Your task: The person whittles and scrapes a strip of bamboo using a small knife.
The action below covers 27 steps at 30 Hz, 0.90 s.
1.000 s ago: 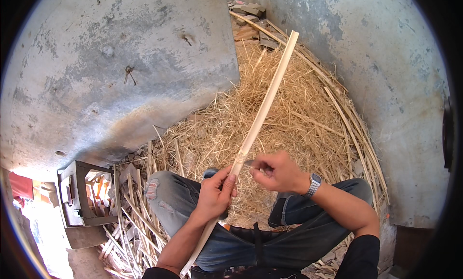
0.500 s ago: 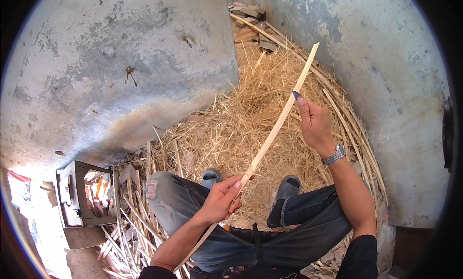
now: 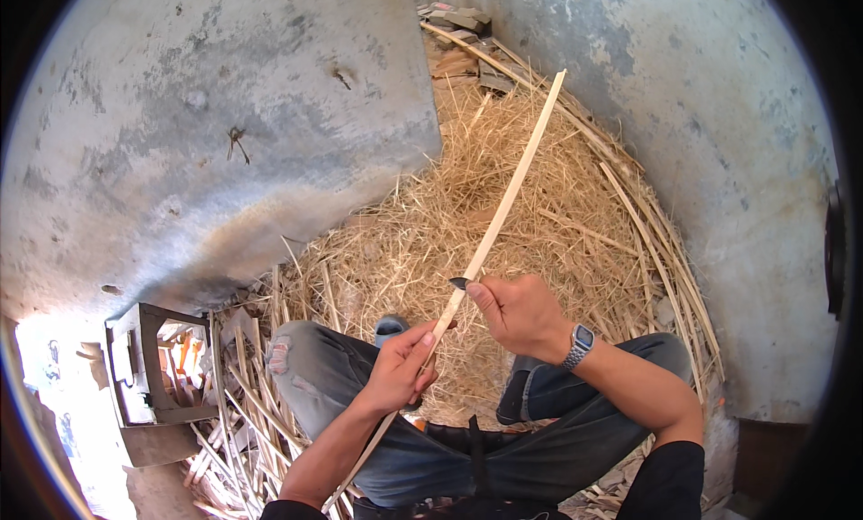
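A long, pale strip of split bamboo or wood (image 3: 509,195) slants across my lap, its far end up and to the right. My left hand (image 3: 401,369) is closed round its lower part, and the near end runs back under my left forearm. My right hand (image 3: 523,313) is a fist holding a small knife, most of which is hidden in the fingers. Only the dark blade (image 3: 459,284) shows past the thumb, lying against the strip a little above my left hand.
Straw-like shavings (image 3: 387,250) cover the floor before my feet. Long strips (image 3: 670,250) lie along the right wall (image 3: 719,160), more sticks (image 3: 243,430) at lower left. A worn metal frame (image 3: 162,412) stands beside them. Rubble (image 3: 458,18) sits at the far corner.
My right hand has come down the strip with the knife, toward my left hand. The strip's far end has swung slightly left. My left hand keeps its hold, a little lower.
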### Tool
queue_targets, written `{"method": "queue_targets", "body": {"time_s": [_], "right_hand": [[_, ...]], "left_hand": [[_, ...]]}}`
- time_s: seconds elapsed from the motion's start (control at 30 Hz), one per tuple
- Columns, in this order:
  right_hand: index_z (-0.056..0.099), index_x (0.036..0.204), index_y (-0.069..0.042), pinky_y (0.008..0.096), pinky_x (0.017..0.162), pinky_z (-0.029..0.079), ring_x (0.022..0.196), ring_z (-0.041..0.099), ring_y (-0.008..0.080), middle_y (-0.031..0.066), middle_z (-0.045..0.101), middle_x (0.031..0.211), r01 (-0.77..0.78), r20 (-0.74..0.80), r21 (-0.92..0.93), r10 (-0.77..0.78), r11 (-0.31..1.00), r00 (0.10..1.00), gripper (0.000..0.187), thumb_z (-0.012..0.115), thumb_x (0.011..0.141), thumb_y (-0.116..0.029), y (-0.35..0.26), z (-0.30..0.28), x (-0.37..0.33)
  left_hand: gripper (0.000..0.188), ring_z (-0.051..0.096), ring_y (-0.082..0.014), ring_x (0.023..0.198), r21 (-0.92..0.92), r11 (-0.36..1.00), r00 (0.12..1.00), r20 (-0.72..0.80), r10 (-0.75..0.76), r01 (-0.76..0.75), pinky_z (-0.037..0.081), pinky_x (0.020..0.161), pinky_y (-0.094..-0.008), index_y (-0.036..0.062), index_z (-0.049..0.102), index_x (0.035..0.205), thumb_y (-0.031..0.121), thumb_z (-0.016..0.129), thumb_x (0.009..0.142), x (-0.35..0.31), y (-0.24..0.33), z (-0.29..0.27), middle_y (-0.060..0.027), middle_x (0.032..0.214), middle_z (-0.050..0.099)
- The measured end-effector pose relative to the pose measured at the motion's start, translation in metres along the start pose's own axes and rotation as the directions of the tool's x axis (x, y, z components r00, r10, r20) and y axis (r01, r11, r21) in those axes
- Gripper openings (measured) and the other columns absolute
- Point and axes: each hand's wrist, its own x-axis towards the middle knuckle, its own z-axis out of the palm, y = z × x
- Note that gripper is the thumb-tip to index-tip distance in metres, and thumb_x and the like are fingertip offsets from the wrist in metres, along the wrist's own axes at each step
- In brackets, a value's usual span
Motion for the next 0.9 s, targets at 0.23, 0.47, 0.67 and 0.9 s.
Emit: {"method": "queue_targets", "body": {"time_s": [0.23, 0.47, 0.67, 0.9], "right_hand": [[0.061, 0.071, -0.004, 0.0415, 0.041, 0.036, 0.039, 0.045, 0.0316, 0.0163, 0.048, 0.048, -0.104, -0.313, -0.012, 0.095, 0.995, 0.945, 0.05, 0.049, 0.108, -0.037, 0.028, -0.037, 0.031], [0.057, 0.071, -0.001, 0.0404, 0.043, 0.036, 0.04, 0.047, 0.0248, 0.0127, 0.045, 0.048, -0.064, -0.177, -0.115, 0.043, 0.991, 0.983, 0.048, 0.05, 0.107, -0.031, 0.026, -0.035, 0.014], [0.066, 0.079, -0.008, 0.0458, 0.042, 0.041, 0.042, 0.054, 0.0348, 0.0175, 0.053, 0.05, -0.035, -0.241, -0.106, 0.008, 0.994, 0.97, 0.042, 0.05, 0.106, -0.034, 0.016, -0.022, 0.016], [0.07, 0.087, -0.004, 0.0431, 0.044, 0.041, 0.042, 0.054, 0.0325, 0.0186, 0.051, 0.052, -0.06, -0.174, -0.126, 0.037, 0.99, 0.984, 0.039, 0.049, 0.107, -0.03, 0.011, -0.017, 0.002]], "left_hand": [[0.044, 0.031, -0.0059, 0.036, -0.081, 0.997, 0.997, 0.071, 0.015, -0.01, 0.031, 0.041, -0.0217, -0.0028, 0.049, 0.144, 0.026, 0.036, 0.114, -0.003, -0.001, -0.002, 0.0028, 0.05, 0.037], [0.044, 0.032, -0.0058, 0.036, -0.008, 1.0, 1.0, 0.021, 0.014, -0.013, 0.031, 0.04, -0.0218, -0.0039, 0.049, 0.144, 0.025, 0.036, 0.113, -0.003, -0.003, 0.001, 0.0029, 0.049, 0.036], [0.043, 0.03, -0.0056, 0.035, -0.118, 0.99, 0.997, 0.012, 0.079, -0.077, 0.03, 0.04, -0.0216, -0.004, 0.05, 0.143, 0.024, 0.036, 0.113, -0.001, 0.001, -0.003, 0.0031, 0.049, 0.036], [0.043, 0.03, -0.0053, 0.035, -0.036, 0.998, 0.998, 0.033, 0.046, -0.045, 0.03, 0.04, -0.0215, -0.0038, 0.051, 0.142, 0.025, 0.036, 0.113, 0.005, -0.001, 0.003, 0.0031, 0.049, 0.036]]}}
